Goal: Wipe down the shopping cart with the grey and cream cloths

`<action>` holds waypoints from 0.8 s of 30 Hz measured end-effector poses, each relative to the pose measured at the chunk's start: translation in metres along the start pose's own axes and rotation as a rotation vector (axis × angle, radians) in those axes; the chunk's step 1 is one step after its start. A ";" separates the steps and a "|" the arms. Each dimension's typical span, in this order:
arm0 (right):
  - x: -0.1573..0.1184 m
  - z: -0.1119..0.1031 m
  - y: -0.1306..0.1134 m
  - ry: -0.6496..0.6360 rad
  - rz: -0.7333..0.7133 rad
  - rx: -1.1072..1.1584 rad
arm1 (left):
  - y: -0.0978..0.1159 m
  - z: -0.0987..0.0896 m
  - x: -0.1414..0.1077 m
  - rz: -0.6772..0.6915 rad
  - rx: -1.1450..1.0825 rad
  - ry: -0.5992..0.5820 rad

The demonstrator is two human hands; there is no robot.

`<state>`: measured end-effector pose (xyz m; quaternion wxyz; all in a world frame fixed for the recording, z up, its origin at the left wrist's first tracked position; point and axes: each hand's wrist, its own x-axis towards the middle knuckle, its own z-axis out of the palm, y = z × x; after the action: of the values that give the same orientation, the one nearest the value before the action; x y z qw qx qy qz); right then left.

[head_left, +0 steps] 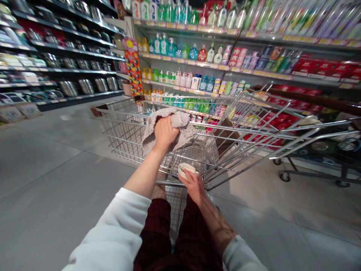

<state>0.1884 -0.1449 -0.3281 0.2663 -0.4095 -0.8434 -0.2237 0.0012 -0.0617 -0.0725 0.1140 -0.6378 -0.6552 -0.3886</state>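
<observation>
A metal shopping cart (pixel 124 124) stands in a shop aisle right in front of me. My left hand (pixel 165 131) reaches into its basket and presses a grey cloth (pixel 180 120) against the wire near the top rail. My right hand (pixel 194 182) is lower, at the near end of the cart, with its fingers closed around a small round white object (pixel 186 168). Both sleeves are white and pushed up the forearms.
Shelves of soap and detergent bottles (pixel 194 52) run behind the cart. Dark shelves with metal cookware (pixel 84 86) line the left side. A second cart (pixel 318 146) stands at the right. Grey tiled floor (pixel 56 180) lies open to the left.
</observation>
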 end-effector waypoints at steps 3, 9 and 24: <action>-0.015 0.015 -0.013 -0.064 -0.037 0.035 | 0.000 0.000 0.000 0.010 0.005 -0.007; 0.018 -0.013 -0.024 -0.102 0.047 0.086 | 0.001 0.001 -0.001 -0.006 0.009 -0.023; 0.100 -0.030 -0.020 0.299 -0.006 -0.050 | -0.002 0.003 0.000 0.010 0.016 -0.018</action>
<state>0.1281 -0.1167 -0.2448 0.3778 -0.3759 -0.7897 -0.3038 0.0005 -0.0594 -0.0757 0.1150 -0.6435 -0.6561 -0.3771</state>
